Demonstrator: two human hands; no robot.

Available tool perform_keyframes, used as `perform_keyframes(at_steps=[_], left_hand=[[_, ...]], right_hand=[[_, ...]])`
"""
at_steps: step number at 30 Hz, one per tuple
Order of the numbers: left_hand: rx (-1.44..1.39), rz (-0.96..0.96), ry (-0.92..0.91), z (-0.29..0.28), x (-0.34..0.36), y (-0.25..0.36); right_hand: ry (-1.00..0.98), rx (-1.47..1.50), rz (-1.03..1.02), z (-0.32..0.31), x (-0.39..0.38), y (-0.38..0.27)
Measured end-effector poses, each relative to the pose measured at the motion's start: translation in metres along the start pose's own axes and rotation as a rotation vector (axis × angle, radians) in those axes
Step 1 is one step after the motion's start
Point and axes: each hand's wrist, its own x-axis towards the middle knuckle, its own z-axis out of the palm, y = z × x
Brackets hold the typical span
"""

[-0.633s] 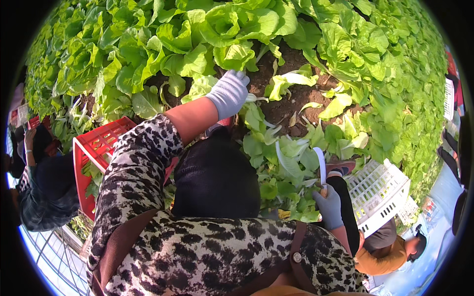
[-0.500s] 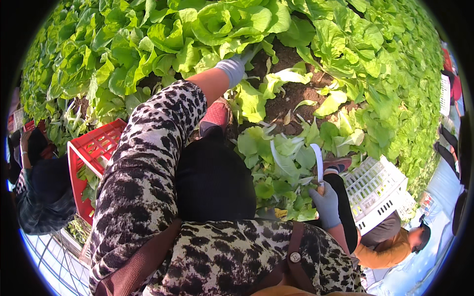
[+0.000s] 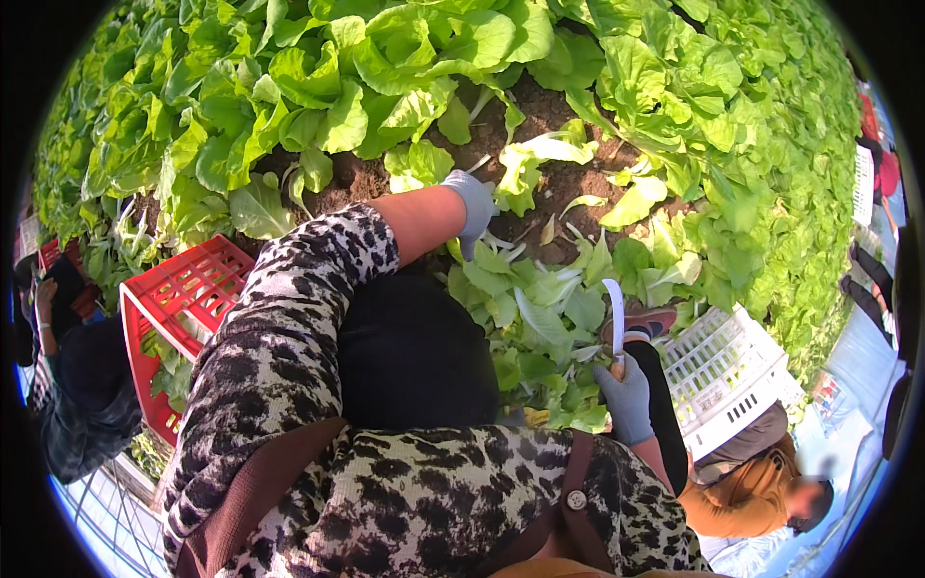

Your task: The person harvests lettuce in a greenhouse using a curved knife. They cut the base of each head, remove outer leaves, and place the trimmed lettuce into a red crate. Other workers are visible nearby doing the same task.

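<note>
My left hand, in a pale grey glove, is above the soil among loose lettuce leaves. Its fingers point downward and partly apart, and I see nothing held in them. Just right of it lies a pale torn leaf. My right hand, gloved too, is closed around the wooden handle of a knife; the slightly curved blade points up and away from me. Beyond the knife is a heap of cut lettuce leaves. Standing lettuce heads grow just past my left hand.
A red plastic crate stands to my left, with leaves inside. A white slatted crate sits at my right, near a person in an orange top. Another person is at far left. Bare brown soil shows between the plants.
My left hand has drawn back toward me from under the lettuce plants, and its fingers now point down. The right hand still holds the knife in nearly the same place.
</note>
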Motion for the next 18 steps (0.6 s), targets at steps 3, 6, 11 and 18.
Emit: perform_keyframes(at_steps=[3,6,11,18], left_hand=[[-0.025,-0.123,0.065,-0.061,0.018,-0.016],[0.204,-0.295,0.399,-0.081,0.015,-0.07],[0.36,-0.596,0.644,-0.064,-0.019,-0.142],[0.061,-0.81,0.477,-0.026,-0.042,-0.154]], right_hand=[[0.036,-0.033,-0.08,0.003,0.003,-0.011],[0.024,-0.081,-0.046,0.012,0.013,-0.028],[0.05,-0.192,-0.491,0.048,0.068,-0.089],[0.048,-0.437,-0.758,0.145,0.201,-0.249]])
